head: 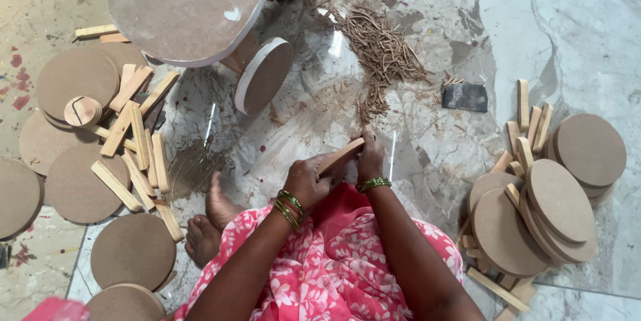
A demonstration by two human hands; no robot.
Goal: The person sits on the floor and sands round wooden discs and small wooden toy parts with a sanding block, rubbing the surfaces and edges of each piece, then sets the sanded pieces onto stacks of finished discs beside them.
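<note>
Both my hands meet over my lap, above the pink flowered cloth (334, 267). My left hand (308, 181) grips the near end of a short wooden stick (342, 154) that slants up to the right. My right hand (370, 155) closes around the stick's far end; whether it also holds a small tool I cannot tell. Green bangles sit on both wrists. A pile of brown wood shavings (382, 54) lies on the marble floor just beyond my hands.
Round fibreboard discs (77, 77) and loose wooden sticks (137, 147) cover the floor at left. More discs (561, 201) and sticks are stacked at right. A wheeled fibreboard piece (193, 7) stands ahead, a dark rectangular block (465, 97) lies nearby, and my bare feet (212, 221) rest at left.
</note>
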